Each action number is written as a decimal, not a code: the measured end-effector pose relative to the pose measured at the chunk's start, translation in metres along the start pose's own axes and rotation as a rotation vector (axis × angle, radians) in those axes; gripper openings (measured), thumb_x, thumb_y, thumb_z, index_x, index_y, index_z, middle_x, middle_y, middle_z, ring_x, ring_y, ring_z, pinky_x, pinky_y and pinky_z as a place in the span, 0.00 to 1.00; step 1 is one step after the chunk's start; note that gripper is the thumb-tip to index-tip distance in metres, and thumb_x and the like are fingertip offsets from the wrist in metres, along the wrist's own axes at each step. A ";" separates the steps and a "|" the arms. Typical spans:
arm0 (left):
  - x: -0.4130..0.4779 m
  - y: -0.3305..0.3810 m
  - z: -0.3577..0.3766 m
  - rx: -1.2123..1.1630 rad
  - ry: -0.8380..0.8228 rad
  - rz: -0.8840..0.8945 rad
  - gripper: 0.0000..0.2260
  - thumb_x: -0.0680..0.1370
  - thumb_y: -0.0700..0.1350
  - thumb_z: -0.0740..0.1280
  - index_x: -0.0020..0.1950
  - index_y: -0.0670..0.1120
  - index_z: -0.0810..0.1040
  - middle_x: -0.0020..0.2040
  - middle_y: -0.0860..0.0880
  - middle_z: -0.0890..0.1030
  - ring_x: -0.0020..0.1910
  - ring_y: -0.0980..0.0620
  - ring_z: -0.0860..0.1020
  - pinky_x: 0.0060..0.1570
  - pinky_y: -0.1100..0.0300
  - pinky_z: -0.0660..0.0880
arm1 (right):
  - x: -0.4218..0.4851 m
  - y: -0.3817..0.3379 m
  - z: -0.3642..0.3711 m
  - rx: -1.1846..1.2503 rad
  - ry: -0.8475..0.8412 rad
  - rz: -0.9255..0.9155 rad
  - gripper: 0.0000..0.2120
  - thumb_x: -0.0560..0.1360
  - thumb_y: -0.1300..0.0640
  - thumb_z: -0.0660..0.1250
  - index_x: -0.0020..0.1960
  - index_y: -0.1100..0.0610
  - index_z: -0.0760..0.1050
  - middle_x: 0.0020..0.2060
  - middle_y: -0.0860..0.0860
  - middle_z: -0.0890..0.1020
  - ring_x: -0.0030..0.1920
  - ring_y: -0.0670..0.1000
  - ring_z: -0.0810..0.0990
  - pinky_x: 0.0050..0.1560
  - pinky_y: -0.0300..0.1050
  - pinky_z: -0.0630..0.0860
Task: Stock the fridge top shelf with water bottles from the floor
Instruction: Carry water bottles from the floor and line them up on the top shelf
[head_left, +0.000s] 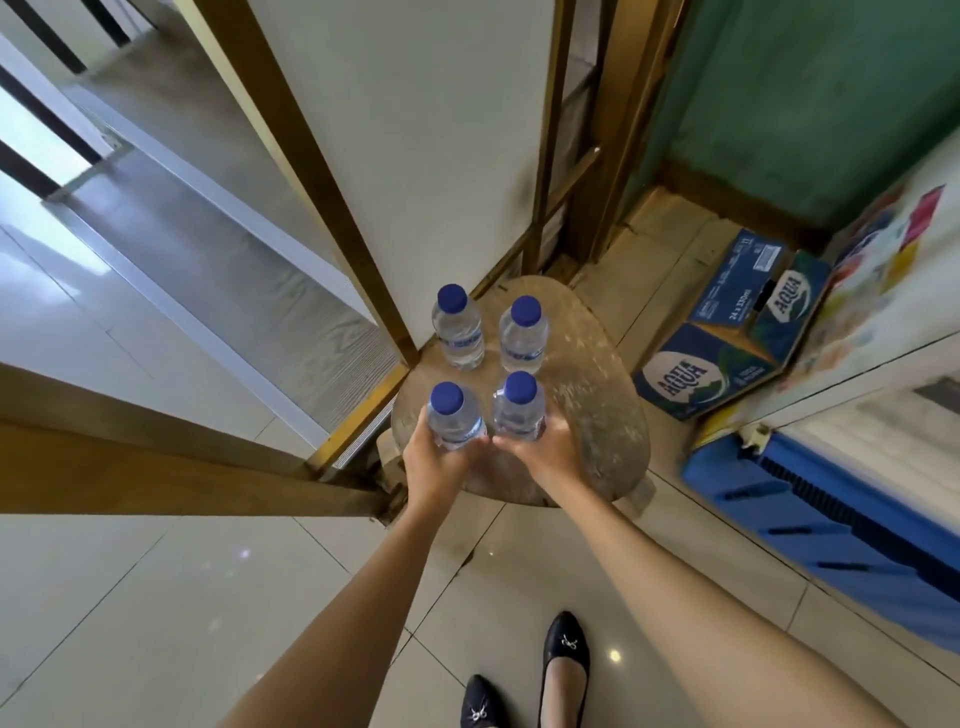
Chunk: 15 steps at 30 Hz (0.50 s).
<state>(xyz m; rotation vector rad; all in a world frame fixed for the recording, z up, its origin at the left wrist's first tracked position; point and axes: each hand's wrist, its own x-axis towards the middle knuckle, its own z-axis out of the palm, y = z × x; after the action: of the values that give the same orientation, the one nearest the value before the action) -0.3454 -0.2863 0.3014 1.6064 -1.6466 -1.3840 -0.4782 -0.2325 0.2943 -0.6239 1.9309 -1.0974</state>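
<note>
Four blue-capped water bottles stand on a round wooden stool. The near-left bottle is gripped by the left hand, the near-right bottle by the right hand. Two far bottles are untouched. An Aqua carton lies at far right beside the fridge. No shelf is visible, so stocking appears barely begun.

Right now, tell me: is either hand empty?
No: the left hand and right hand each grip a bottle on the stool.

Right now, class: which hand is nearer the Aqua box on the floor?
Right. The right hand, gripping a bottle, sits closer to the Aqua box; the left hand is farther.
</note>
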 end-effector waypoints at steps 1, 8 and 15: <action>-0.004 0.002 -0.003 0.004 -0.032 0.012 0.28 0.67 0.47 0.78 0.64 0.47 0.73 0.55 0.51 0.81 0.54 0.55 0.79 0.55 0.59 0.76 | -0.006 0.001 -0.005 -0.006 0.018 0.005 0.27 0.62 0.61 0.80 0.60 0.58 0.77 0.48 0.49 0.83 0.50 0.49 0.82 0.51 0.41 0.77; -0.039 0.088 -0.009 -0.040 -0.323 0.103 0.25 0.64 0.47 0.78 0.59 0.48 0.76 0.53 0.52 0.82 0.53 0.56 0.80 0.55 0.57 0.77 | -0.066 -0.045 -0.068 0.097 0.133 0.005 0.27 0.63 0.55 0.80 0.60 0.50 0.75 0.47 0.42 0.81 0.51 0.44 0.80 0.53 0.40 0.75; -0.083 0.273 0.012 -0.065 -0.548 0.317 0.24 0.62 0.45 0.78 0.55 0.46 0.78 0.49 0.46 0.84 0.49 0.48 0.83 0.54 0.44 0.79 | -0.136 -0.163 -0.191 0.145 0.397 -0.181 0.26 0.65 0.53 0.78 0.60 0.47 0.72 0.49 0.41 0.80 0.50 0.41 0.78 0.50 0.36 0.73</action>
<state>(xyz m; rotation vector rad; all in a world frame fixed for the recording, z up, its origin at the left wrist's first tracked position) -0.4658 -0.2553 0.5588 0.9131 -2.0188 -1.7734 -0.5590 -0.1255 0.5469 -0.5373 2.1307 -1.5553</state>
